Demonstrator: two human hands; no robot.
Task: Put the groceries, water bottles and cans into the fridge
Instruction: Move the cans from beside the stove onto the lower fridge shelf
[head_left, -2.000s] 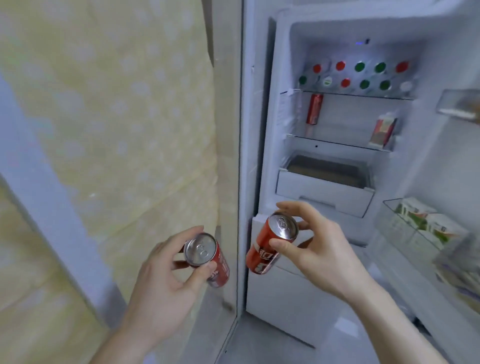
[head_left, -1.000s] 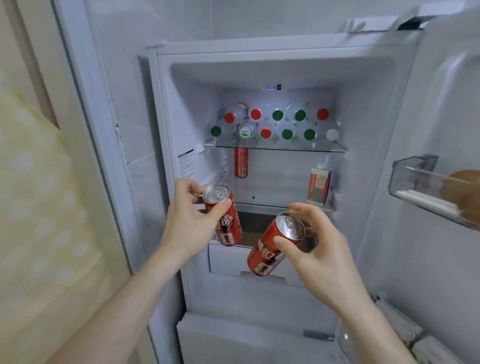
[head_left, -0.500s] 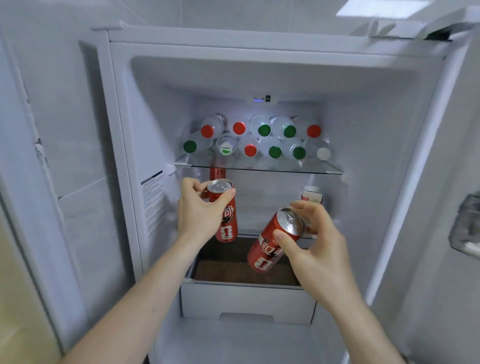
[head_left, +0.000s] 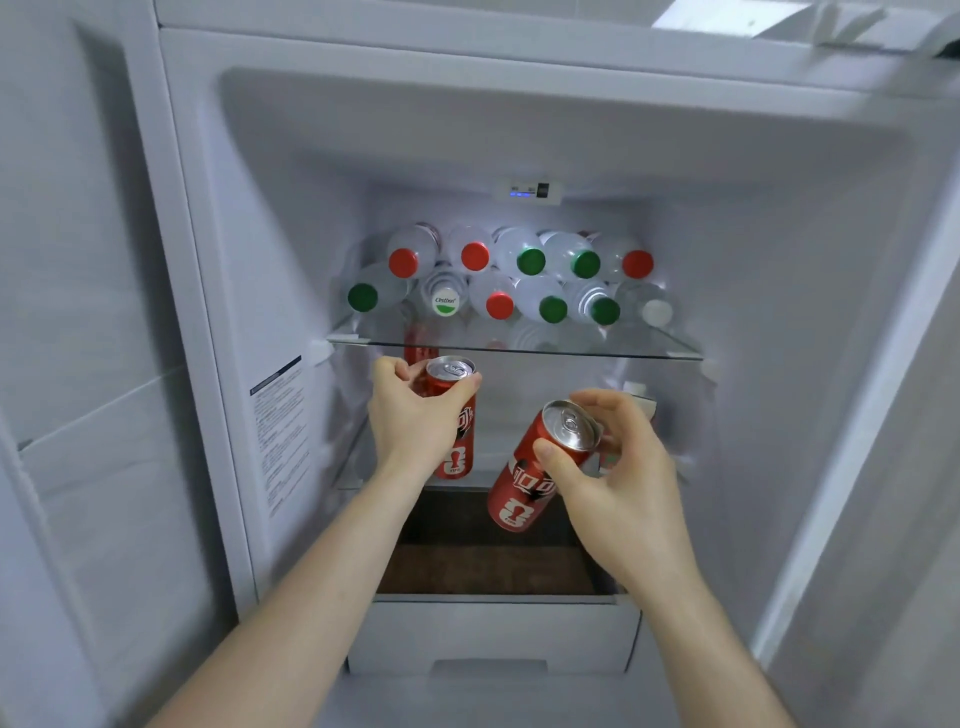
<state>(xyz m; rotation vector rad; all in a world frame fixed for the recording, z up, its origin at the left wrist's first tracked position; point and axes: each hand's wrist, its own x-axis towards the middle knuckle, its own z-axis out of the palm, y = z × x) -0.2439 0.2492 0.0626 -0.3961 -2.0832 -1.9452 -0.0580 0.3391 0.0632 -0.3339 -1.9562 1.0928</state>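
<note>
An open fridge with smooth white plastic walls is seen from the front. A slim red can of glossy metal, with a silver lid and pull tab, is gripped near its top by the left hand, the fingers and thumb curled round the cylinder; it is held roughly upright just under the front edge of the glass shelf, towards that shelf's left end. A second red can of the same slender shape is held by the right hand, pinched near the rim between thumb and curled fingers and tilted, its silver top turned up and to the right and its base down and to the left, in front of the lower shelf's front edge. On the transparent glass shelf, clear ribbed plastic water bottles are stacked on their sides in two rows, their round red, green and white caps facing outward. Behind the left hand, part of another red can is visible through the glass near the shelf's left end. A carton is partly hidden behind the right hand. Below, a white plastic drawer stands open, its dark interior showing. A printed label is stuck to the left inner wall.
</note>
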